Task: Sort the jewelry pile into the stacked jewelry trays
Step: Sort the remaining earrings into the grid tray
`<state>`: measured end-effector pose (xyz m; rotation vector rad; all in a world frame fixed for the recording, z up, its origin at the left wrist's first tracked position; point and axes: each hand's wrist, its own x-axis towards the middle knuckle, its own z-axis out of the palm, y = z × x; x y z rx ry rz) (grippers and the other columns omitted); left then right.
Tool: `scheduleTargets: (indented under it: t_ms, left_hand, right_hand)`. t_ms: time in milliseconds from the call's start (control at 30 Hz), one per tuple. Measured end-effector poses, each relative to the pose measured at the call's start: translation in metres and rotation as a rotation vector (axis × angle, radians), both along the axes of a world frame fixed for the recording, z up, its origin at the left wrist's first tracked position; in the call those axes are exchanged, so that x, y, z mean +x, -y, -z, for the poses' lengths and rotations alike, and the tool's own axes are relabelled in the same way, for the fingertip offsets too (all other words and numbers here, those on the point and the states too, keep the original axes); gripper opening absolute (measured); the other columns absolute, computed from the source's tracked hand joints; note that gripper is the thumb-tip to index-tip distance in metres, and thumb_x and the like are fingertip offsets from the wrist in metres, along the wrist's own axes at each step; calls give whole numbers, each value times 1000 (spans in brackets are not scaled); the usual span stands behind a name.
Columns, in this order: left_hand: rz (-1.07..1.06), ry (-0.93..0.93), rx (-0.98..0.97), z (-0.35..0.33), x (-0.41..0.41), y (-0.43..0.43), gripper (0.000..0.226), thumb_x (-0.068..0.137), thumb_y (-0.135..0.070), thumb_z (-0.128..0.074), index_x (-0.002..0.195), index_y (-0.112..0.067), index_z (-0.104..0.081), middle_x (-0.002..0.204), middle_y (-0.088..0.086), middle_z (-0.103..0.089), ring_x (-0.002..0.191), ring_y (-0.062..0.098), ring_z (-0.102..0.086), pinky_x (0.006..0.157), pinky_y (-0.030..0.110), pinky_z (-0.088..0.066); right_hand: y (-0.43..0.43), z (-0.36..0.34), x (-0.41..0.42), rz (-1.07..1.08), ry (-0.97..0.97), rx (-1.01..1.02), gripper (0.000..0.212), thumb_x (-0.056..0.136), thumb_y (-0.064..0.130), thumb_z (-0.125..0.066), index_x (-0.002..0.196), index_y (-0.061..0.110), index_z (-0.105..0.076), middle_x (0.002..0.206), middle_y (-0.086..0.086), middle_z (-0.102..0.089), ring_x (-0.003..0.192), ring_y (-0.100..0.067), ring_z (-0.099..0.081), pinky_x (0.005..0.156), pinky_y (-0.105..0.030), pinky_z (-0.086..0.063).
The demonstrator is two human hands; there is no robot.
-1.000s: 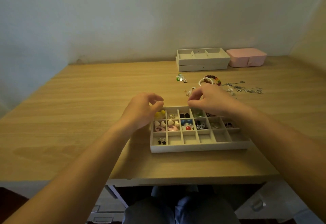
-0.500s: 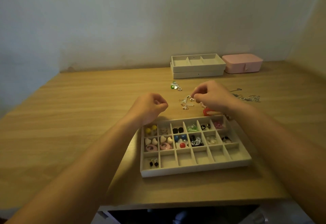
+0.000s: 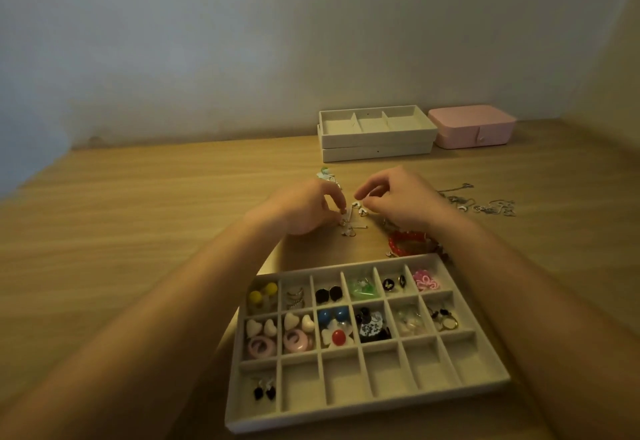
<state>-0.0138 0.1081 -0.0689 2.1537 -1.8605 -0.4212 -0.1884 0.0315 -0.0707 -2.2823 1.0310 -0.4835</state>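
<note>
Head view: compartment tray (image 3: pixel 367 417) holds earrings (image 3: pixel 337 335) (yellow balls (image 3: pixel 262 292), far-left corner).

Head camera view, person's body only. The left forearm (image 3: pixel 166 329) is bare along its whole visible length, from the near left edge to the wrist. The right forearm (image 3: pixel 540 287) is likewise bare, from the near right edge to the wrist. The left hand (image 3: pixel 301 211) is bare, wrist uncovered. The right hand (image 3: pixel 405 204) is bare, with rounded knuckles and slender fingers (image 3: pixel 372 186). Blur and dim light obscure finer surface detail; nails cannot be made out.
</note>
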Motion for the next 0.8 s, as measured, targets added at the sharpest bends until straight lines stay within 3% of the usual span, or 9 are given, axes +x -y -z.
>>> scheduleTargets:
  t_ms: [100,333,467,633,800]
  left_hand:
    - [2,36,-35,4,-2,6,19,91,-33,-70,83,-44,-56,84,-16,-54,79,9,-54,72,28,-46]
    - [28,-78,-178,0,-2,-5,21,93,-23,-67,83,-39,-58,87,-9,-59,76,7,-52,64,23,-40]
    - [-2,-307,-337,-18,-14,-31,14,91,-24,-70,85,-34,-64,89,-6,-66,77,11,-60,63,28,-47]
    - [-43,-501,-425,-32,-25,-63,4,91,-23,-69,92,-24,-66,88,-7,-71,75,9,-69,60,26,-58]
    - [-115,-734,-461,-33,-19,-85,10,90,-14,-71,98,-9,-68,88,11,-73,76,22,-72,64,28,-60]
  right_hand:
    - [2,3,-1,27,-27,-38,24,100,18,-61,116,32,-71,108,9,-64,93,-5,-56,71,-19,-41]
    - [-8,-1,-1,-48,0,-123,27,97,18,-61,117,34,-71,108,11,-57,92,-4,-53,89,-31,-50]
    - [-22,-8,-9,-136,126,101,32,96,12,-59,124,27,-67,109,14,-60,100,-5,-60,83,-25,-53]
    - [-39,-16,-11,-258,366,379,20,98,5,-55,109,6,-72,96,0,-74,94,-15,-70,85,-34,-59]
    - [-50,-20,-11,-374,500,587,13,101,7,-54,105,3,-66,96,-11,-76,87,-27,-74,76,-35,-60]
